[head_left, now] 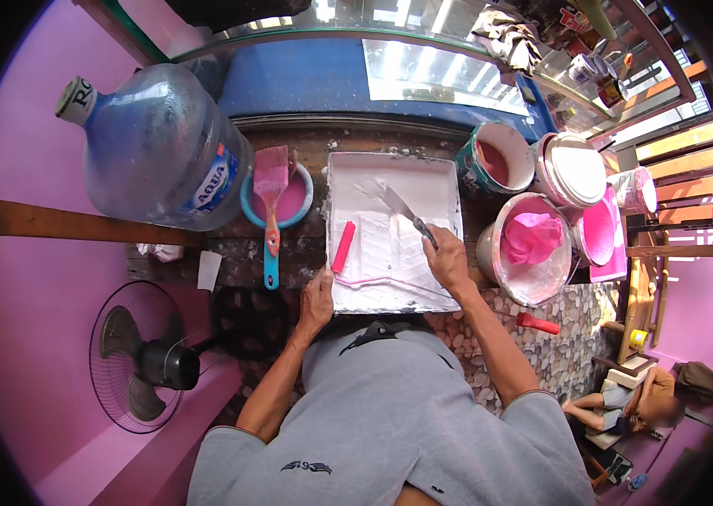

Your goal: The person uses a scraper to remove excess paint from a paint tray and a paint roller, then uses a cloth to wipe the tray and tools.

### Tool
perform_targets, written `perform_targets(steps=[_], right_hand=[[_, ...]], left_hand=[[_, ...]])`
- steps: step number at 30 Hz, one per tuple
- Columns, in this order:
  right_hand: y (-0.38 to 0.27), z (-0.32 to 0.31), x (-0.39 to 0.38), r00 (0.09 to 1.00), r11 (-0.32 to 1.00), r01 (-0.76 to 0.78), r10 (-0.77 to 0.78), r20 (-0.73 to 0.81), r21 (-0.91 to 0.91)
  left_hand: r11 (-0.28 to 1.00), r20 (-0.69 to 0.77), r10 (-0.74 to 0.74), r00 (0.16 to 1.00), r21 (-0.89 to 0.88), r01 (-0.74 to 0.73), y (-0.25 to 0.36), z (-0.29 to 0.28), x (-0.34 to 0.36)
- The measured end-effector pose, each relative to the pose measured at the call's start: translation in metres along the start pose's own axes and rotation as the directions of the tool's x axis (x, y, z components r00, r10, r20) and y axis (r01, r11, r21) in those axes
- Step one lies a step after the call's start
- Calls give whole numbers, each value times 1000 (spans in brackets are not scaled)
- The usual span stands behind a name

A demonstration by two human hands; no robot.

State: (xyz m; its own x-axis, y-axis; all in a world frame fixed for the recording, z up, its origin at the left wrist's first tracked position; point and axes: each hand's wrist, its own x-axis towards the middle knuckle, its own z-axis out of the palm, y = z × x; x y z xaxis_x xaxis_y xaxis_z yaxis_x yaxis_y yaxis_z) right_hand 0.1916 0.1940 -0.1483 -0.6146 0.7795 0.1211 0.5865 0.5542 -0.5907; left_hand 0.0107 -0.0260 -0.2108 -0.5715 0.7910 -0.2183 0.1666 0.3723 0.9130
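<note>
A square white paint tray (377, 173) lies in front of me, coated with pale paint. My left hand (317, 299) is closed on its near left edge. In my right hand (447, 263) is a putty knife (408, 218), its blade angled over the paint inside the tray. The blade's tip is close to the paint; whether it touches I cannot tell. A paint roller frame lies in the tray, its red handle (344, 247) at the left and its pink-smeared wire (365, 280) running along the near side.
On the left stand a large water bottle (158, 143), a blue-rimmed pot (307, 198) bearing a paintbrush (270, 179), and a fan (139, 358). Paint buckets (493, 156) and a bucket with pink cloth-like material (532, 239) sit right. A person (626, 409) sits at lower right.
</note>
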Motion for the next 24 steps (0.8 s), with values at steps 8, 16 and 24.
perform_targets(steps=[8, 16, 24], right_hand=[[-9, 15, -32, 961, 938, 229, -174, 217, -261], [-21, -27, -8, 978, 960, 177, -148, 144, -217], [-21, 5, 68, 898, 876, 378, -269, 348, -299]], left_hand=[[999, 5, -43, 999, 21, 43, 2, -1, -1], [996, 43, -81, 996, 38, 79, 4, -3, -2], [998, 33, -63, 997, 30, 62, -1, 0, 0]])
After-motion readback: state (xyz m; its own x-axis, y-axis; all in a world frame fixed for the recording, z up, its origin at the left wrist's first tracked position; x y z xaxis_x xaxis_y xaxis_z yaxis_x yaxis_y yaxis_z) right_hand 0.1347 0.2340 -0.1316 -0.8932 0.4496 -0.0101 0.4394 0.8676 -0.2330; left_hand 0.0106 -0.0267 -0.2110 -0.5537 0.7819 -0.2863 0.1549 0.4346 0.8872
